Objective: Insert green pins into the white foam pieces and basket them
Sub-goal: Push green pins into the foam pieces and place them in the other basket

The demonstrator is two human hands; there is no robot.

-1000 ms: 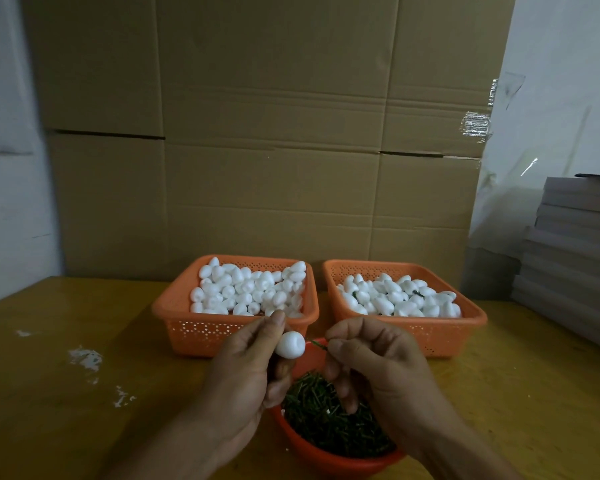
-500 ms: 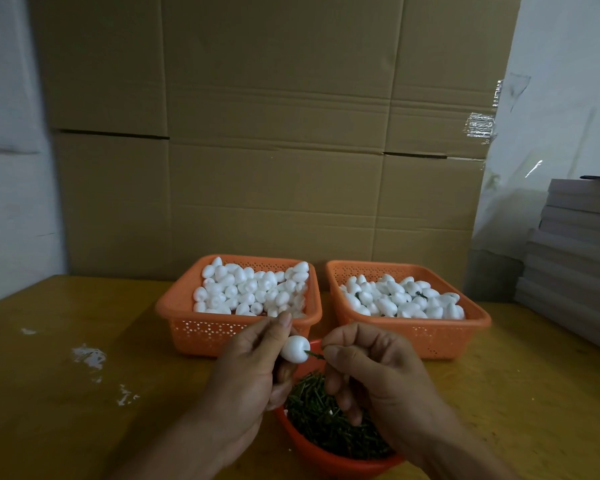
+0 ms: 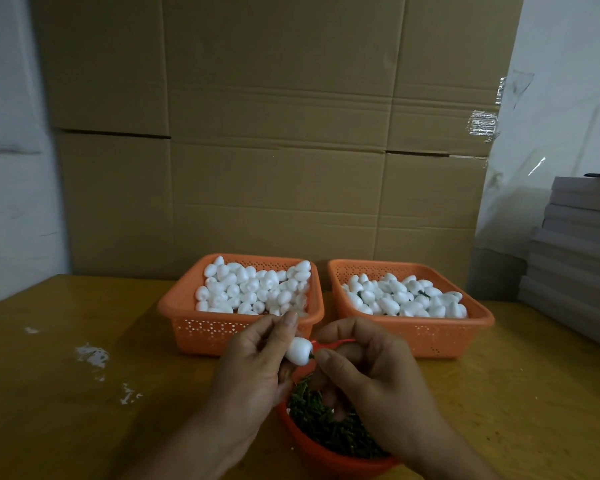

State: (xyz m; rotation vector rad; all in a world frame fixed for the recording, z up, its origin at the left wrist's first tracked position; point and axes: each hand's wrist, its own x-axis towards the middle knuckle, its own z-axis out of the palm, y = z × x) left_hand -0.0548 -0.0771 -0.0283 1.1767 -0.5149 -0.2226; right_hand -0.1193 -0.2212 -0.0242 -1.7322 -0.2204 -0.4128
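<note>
Yellow wooden surface (image 3: 84, 410) backed by brown cardboard boxes (image 3: 274, 133), small white foam egg (image 3: 299, 351) pinched in left hand (image 3: 257, 368) fingers above round orange bowl of green pins (image 3: 326, 431) — thin green pin (image 3: 311, 356) pressed into it, pinched by right hand (image 3: 371, 372), two orange perforated plastic baskets (image 3: 187, 327) of foam pieces just behind.

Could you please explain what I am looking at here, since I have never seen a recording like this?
There is no machine: a person wears a camera on the head, looking down at their own two hands. The left hand holds a white foam piece. The right hand pinches a green pin at the piece's end. Below the hands sits a red bowl of green pins. Behind, on the yellow table, stand two orange baskets: the left basket holds plain foam pieces, while the right basket holds pieces with green bits showing among them. Cardboard boxes stand behind.
</note>
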